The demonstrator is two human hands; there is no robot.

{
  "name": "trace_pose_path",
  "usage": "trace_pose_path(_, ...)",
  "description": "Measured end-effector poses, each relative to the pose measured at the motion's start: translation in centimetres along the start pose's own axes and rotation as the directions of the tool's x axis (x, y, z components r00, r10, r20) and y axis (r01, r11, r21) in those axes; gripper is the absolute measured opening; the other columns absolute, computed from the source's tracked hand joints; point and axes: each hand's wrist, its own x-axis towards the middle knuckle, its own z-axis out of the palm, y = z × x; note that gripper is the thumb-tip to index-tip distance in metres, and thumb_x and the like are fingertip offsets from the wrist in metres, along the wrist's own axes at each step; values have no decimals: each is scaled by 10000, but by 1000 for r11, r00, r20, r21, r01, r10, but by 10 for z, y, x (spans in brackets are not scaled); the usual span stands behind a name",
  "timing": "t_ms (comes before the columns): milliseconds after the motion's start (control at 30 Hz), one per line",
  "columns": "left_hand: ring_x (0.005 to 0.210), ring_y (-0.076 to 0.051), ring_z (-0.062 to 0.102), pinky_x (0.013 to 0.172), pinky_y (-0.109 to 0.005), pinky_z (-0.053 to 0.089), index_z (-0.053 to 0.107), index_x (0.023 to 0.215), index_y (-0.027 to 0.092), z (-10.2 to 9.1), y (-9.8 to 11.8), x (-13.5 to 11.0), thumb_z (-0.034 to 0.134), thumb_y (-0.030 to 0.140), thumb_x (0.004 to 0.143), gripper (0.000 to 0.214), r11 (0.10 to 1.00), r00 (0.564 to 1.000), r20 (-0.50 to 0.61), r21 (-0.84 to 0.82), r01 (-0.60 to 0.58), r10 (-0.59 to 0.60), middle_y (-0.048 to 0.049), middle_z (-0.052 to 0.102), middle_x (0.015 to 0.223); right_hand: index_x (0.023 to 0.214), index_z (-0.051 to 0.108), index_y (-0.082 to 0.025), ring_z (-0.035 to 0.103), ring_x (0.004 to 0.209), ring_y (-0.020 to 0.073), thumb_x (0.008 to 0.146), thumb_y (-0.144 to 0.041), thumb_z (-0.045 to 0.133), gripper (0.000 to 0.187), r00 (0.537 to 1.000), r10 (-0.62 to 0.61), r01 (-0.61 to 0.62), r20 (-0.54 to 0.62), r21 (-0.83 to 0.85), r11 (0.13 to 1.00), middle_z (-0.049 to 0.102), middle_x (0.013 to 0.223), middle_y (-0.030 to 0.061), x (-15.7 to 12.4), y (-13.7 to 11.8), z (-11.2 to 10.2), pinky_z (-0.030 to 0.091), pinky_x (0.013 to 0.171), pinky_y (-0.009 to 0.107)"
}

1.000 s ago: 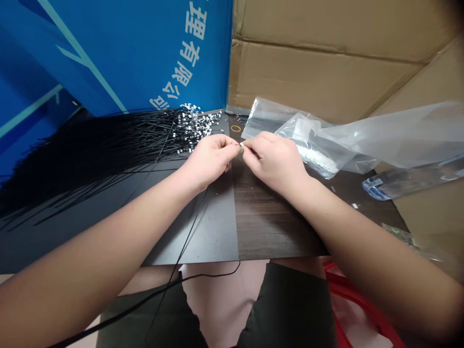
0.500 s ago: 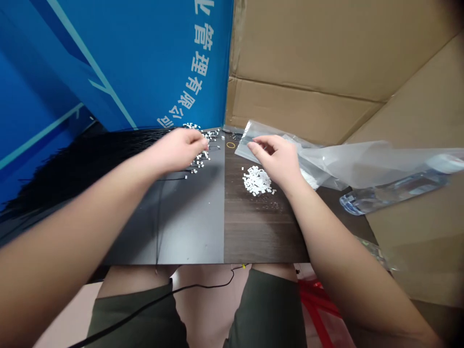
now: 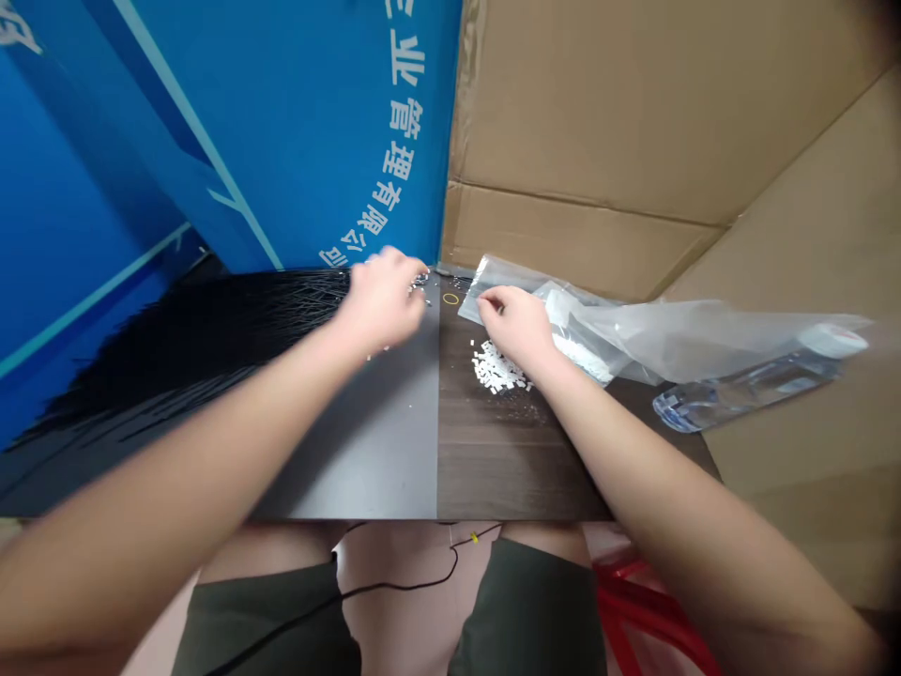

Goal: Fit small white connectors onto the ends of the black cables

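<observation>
- In the head view, I had the left hand [image 3: 380,300] blurred at the right ends of the black cables [image 3: 211,352], which lay lengthwise left to right; I couldn't tell its grip.
- The right hand [image 3: 513,329] was pinched narrow at the plastic bag [image 3: 511,279], just beyond the white clips [image 3: 496,368]; I couldn't tell whether it held anything.
</observation>
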Motion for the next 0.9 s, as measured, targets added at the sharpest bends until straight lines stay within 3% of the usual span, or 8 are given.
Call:
trace_pose_path(67, 1070, -279, 673, 949, -427, 481, 771, 1081, 181, 24, 37, -23, 503, 227, 1002, 284, 972, 978, 80, -149, -180, 193, -109, 748, 1099, 1081, 808, -215, 744, 1084, 287, 995, -265, 587, 243, 993, 22, -11, 114, -90, 996, 829, 1134, 97, 25, -11, 6, 540, 970, 402)
trace_pose_path(133, 934, -257, 677, 858, -417, 474, 756, 942, 188, 41, 60, -39, 504, 235, 996, 262, 924, 921, 153, -198, -328, 359, -81, 756, 964, 1106, 802, -214, 744, 1129, 299, 997, -258, 604, 230, 979, 59, -19, 195, -200, 980, 823, 1190, 116, 57, -21, 17, 551, 970, 400)
trace_pose_path(200, 931, -251, 674, 854, -416, 467, 752, 932, 191, 50, 67, -48, 526, 260, 999, 246, 849, 840, 177, -244, -468, 514, -72, 762, 970, 1154, 789, -201, 745, 1161, 290, 1014, -293, 630, 230, 940, 117, -15, 320, -304, 953, 812, 1245, 134, 90, -28, 31, 559, 967, 373)
trace_pose_path(267, 937, -240, 676, 859, -403, 470, 760, 964, 193, 54, 64, -50, 537, 266, 1011, 240, 813, 808, 179, -298, -499, 562, -64, 766, 983, 1174, 787, -164, 749, 1169, 291, 993, -290, 686, 242, 914, 148, -6, 378, -351, 936, 805, 1261, 163, 117, -33, 45, 563, 972, 355)
trace_pose_path(433, 939, -232, 680, 889, -387, 487, 760, 1007, 196, 56, 51, -44, 513, 289, 1054, 268, 824, 865, 114, -386, -415, 489, -58, 744, 958, 1076, 817, -101, 766, 1144, 347, 884, -198, 811, 216, 853, 208, 30, 478, -444, 895, 817, 1154, 200, 152, -40, 66, 585, 976, 372)
trace_pose_path(667, 898, -228, 672, 833, -388, 496, 763, 978, 207, 56, 52, -42, 538, 245, 1022, 232, 820, 904, 85, -462, -338, 420, -44, 744, 936, 1160, 789, -40, 753, 1177, 397, 878, -161, 751, 309, 839, 239, 33, 489, -483, 875, 781, 1221, 284, 147, -40, 76, 591, 973, 406)
trace_pose_path(833, 923, -229, 682, 847, -378, 516, 772, 953, 191, 58, 47, -39, 558, 194, 983, 216, 800, 936, 8, -522, -296, 352, -57, 757, 950, 1212, 746, -84, 730, 1185, 364, 942, -203, 661, 307, 911, 178, -4, 371, -425, 905, 757, 1294, 268, 139, -46, 57, 577, 978, 423)
trace_pose_path(900, 925, -223, 686, 865, -372, 526, 776, 950, 187, 59, 41, -37, 575, 207, 987, 205, 793, 961, -34, -557, -247, 276, -64, 762, 960, 1068, 741, -107, 724, 1033, 288, 943, -164, 654, 163, 971, 88, -33, 224, -242, 970, 790, 1141, 207, 137, -60, 33, 566, 922, 384)
